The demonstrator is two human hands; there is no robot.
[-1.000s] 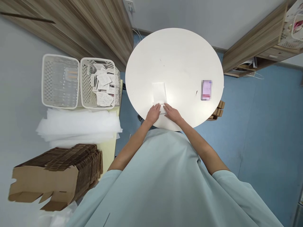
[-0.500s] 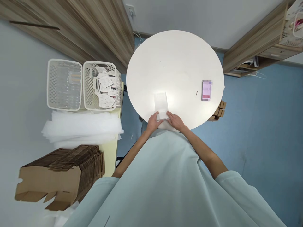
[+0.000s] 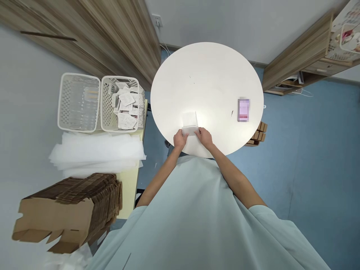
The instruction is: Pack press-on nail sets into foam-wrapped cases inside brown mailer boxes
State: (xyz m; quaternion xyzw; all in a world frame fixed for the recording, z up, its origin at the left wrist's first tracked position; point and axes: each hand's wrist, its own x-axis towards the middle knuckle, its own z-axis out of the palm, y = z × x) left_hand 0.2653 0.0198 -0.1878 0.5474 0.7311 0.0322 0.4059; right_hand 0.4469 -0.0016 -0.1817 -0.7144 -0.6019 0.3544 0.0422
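On the round white table (image 3: 208,71), close to its near edge, lies a translucent white foam sheet (image 3: 189,119), its near part folded over into a flat bundle. Whatever may be inside the bundle cannot be made out. My left hand (image 3: 180,139) is closed on the bundle's left end, thumb on the near side. At the right end my right hand (image 3: 205,138) pinches it in the same way. The far part of the sheet lies flat on the tabletop.
Left, a side table (image 3: 128,195) bears a basket of clear plastic pieces (image 3: 59,108), a basket of white packets (image 3: 104,120), stacked foam sheets (image 3: 101,150) and flattened cardboard boxes (image 3: 56,213). A pixelated pinkish rectangular item (image 3: 243,108) lies on the round table's right side.
Both hands have moved away from my body, turning the near part of the foam sheet over. Less of the sheet now lies flat beyond the fold.
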